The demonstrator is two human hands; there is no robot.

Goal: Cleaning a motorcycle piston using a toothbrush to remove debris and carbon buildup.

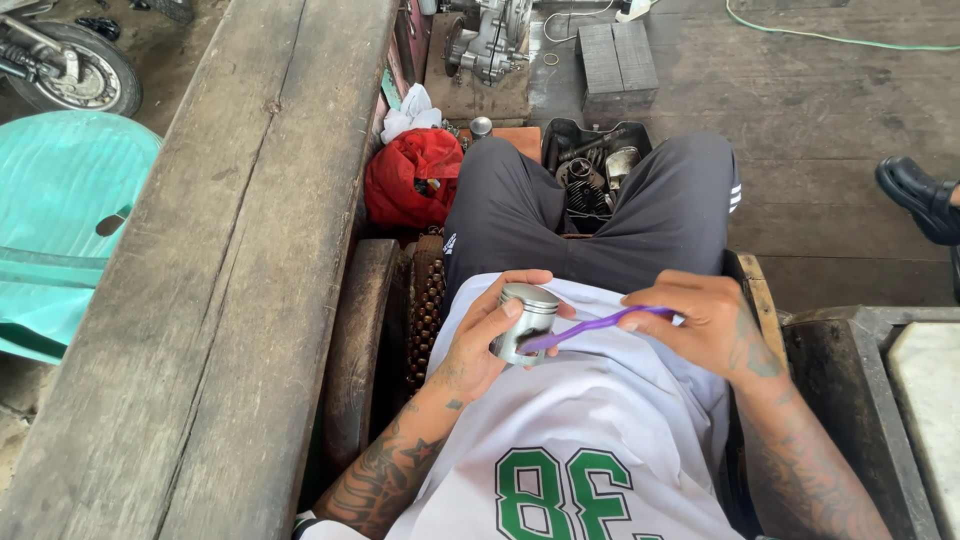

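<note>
I sit with my legs in dark trousers stretched forward. My left hand point(480, 345) grips a shiny metal cylinder point(524, 322), like an engine piston, held over my lap. My right hand point(705, 320) holds a purple toothbrush point(590, 327) by its handle. The brush's head touches the side of the cylinder. A white shirt with green digits covers my lap below both hands.
A long wooden bench point(230, 270) runs along my left. A red bag point(415, 180) and white rag lie ahead, beside a black tray of metal parts point(592, 170). An engine part point(490, 40), wooden blocks point(618, 60), a teal chair point(60, 220) and another person's black shoe point(918, 195) are around.
</note>
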